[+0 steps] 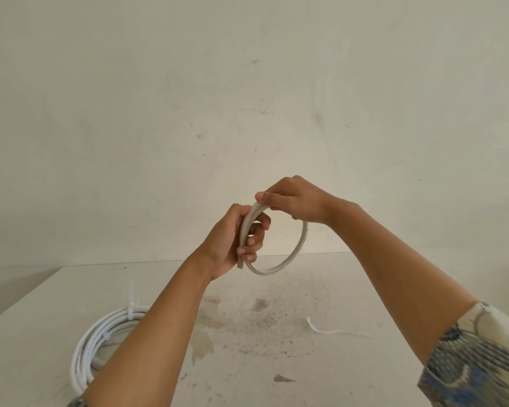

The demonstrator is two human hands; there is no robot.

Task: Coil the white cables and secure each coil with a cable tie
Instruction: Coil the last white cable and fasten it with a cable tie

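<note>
Bare plaster is filling the background behind a stained pale table (276, 362). At about six o'clock of centre, the white cable (299, 245) is hanging as one raised loop, looking light, springy and slick, best held where its turns overlap. The left hand (232, 239) is closing around that overlap near the cut end; the right hand (297, 199) is pinching the loop's top. At eight o'clock a tied coil (97, 345) is lying flat; at five o'clock, possibly a loose cable tie (329, 330).
</note>
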